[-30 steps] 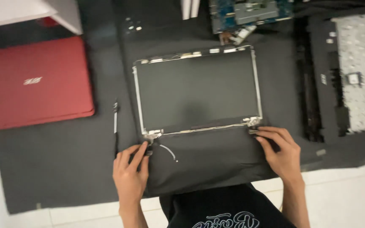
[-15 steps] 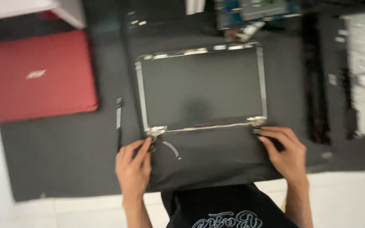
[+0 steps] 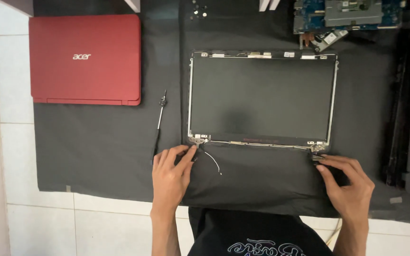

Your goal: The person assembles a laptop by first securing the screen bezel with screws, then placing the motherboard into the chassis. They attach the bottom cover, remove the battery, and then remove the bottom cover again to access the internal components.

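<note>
Since the earlier picture, both hands had barely shifted along the near edge of the screen panel (image 3: 262,97), though the view had swung so the panel sat higher and more to the right. That panel lay flat on the dark mat (image 3: 100,156), glass up, its long axis running left to right across the person's front, directly beyond both hands. The left hand (image 3: 171,176) rested open on the mat, fingers spread, its forefinger and thumb touching the left hinge (image 3: 198,139) at the panel's near left corner. The right hand (image 3: 349,185) was likewise open, fingertips reaching the right hinge (image 3: 318,148) at the near right corner; whether they pinched anything there could not be told. Each hand was nearest its own corner. A thin white cable (image 3: 213,162) trailed from the left hinge across the mat, just beside the left hand. A screwdriver (image 3: 159,121) lay left of the panel, pointing away from the person. Farther left sat a closed red laptop (image 3: 85,59). Beyond the panel's far right corner a blue circuit board (image 3: 345,14) was cut off by the frame edge. Dark casing parts (image 3: 399,118) at the right were hard to make out.
</note>
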